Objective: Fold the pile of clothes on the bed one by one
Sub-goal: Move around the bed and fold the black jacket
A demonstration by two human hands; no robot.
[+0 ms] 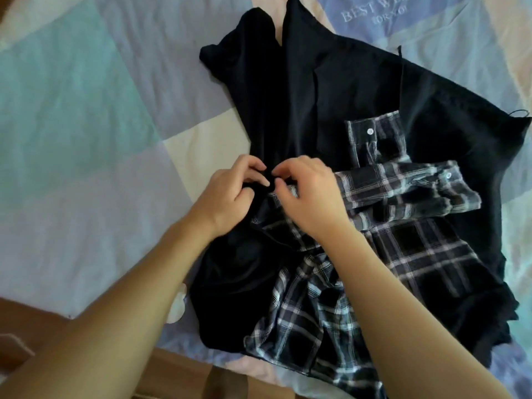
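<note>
My left hand (230, 194) pinches the black garment (311, 99) at mid-bed, fingers curled on cloth. My right hand (308, 194), fingers curled, pinches beside it, above the plaid shirt (403, 249). Separate layers fully before lifting.

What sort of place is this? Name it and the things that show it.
Most likely a bedroom: a patchwork quilt covers a bed with a wooden edge, and a black garment and plaid shirt lie on it, under the left hand and right hand.
</note>
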